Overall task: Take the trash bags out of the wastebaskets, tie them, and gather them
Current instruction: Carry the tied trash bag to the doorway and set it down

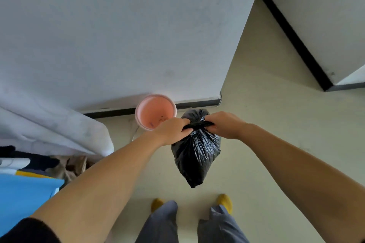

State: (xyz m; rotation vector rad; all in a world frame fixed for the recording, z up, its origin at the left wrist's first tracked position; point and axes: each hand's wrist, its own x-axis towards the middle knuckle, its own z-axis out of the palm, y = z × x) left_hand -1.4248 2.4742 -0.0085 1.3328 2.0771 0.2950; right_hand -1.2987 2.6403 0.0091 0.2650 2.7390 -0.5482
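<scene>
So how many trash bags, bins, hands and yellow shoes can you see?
Black trash bag: 1
Pink wastebasket: 1
Hands, left hand and right hand, both pinching the bag's neck: 2
Yellow shoes: 2
Total: 6

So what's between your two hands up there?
In the head view, the twisted neck of the black trash bag lies between the left hand and the right hand; both grip it, and the bag hangs below.

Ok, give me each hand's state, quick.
Left hand: closed, gripping the gathered neck of the black trash bag.
Right hand: closed, gripping the other side of the same neck.
</scene>
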